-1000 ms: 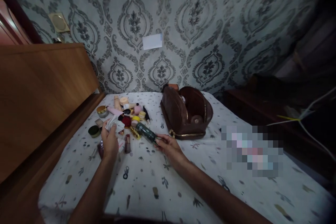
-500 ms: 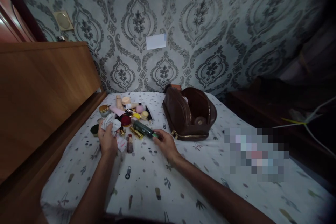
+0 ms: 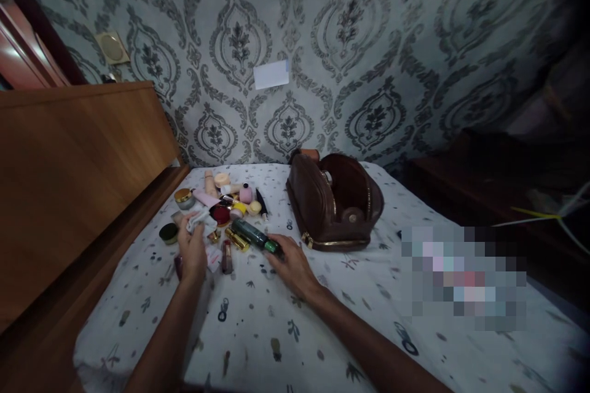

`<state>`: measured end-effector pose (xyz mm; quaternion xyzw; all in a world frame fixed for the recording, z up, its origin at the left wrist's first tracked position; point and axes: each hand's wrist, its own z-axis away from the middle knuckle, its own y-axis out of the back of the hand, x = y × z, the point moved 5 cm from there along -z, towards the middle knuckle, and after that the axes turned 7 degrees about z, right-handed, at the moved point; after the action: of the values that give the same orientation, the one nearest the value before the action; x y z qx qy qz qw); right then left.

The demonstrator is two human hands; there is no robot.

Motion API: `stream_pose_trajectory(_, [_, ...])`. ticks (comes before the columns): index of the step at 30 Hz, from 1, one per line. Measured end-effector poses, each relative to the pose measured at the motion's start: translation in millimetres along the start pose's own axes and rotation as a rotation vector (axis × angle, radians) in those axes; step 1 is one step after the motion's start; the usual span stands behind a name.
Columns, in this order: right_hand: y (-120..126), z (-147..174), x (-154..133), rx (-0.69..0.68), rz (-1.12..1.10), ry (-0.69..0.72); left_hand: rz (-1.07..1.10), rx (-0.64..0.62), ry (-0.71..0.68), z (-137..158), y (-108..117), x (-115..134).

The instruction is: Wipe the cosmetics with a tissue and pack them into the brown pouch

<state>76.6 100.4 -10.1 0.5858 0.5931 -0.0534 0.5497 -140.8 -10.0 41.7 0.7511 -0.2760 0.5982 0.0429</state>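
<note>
My left hand (image 3: 192,253) is closed on a crumpled white cloth or tissue (image 3: 203,218) at the left of the cosmetics. In my right hand (image 3: 295,267), the fingers grip the green-banded end of a dark green bottle (image 3: 250,233), which lies tilted, its far end towards the pile. Just beside the bottle is a gold tube (image 3: 236,239), and a small brownish bottle (image 3: 227,256) stands nearer to me. A dark round jar (image 3: 168,233) sits left of my left hand. Behind the cloth are a red round container (image 3: 220,215) and a gold-lidded jar (image 3: 184,198).
An unzipped brown leather bag (image 3: 313,199) stands right of the cosmetics on a patterned white sheet (image 3: 251,331). A wooden panel (image 3: 83,178) borders the left side. Papered wall (image 3: 295,31) rises behind. A blurred patch (image 3: 461,276) covers something at the right.
The cloth sits lower and flatter in my left hand. My right hand has shifted slightly down and right, and more of the bottle's green band shows. The view has tilted a little.
</note>
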Motion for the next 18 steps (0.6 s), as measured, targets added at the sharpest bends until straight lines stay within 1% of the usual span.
stream_pose_trajectory(2, [1,0,-1,-0.005,-0.003,0.0,-0.092,-0.075,0.008,-1,-7,0])
stream_pose_trajectory(4, [1,0,0,-0.013,-0.005,-0.003,-0.174,-0.174,0.011,-5,-18,1])
stream_pose_trajectory(8, [0,-1,2,-0.015,-0.015,0.012,-0.376,-0.393,-0.021,-21,-53,1])
stream_pose_trajectory(10, [-1,-1,3,-0.008,-0.019,0.017,-0.513,-0.47,-0.047,-31,-71,-2])
stream_pose_trajectory(13, [-1,0,3,-0.005,-0.016,0.021,-0.752,-0.517,-0.084,-46,-95,-11])
stream_pose_trajectory(18, [1,0,2,-0.02,-0.007,0.014,-1.115,-0.523,-0.126,-66,-128,-28])
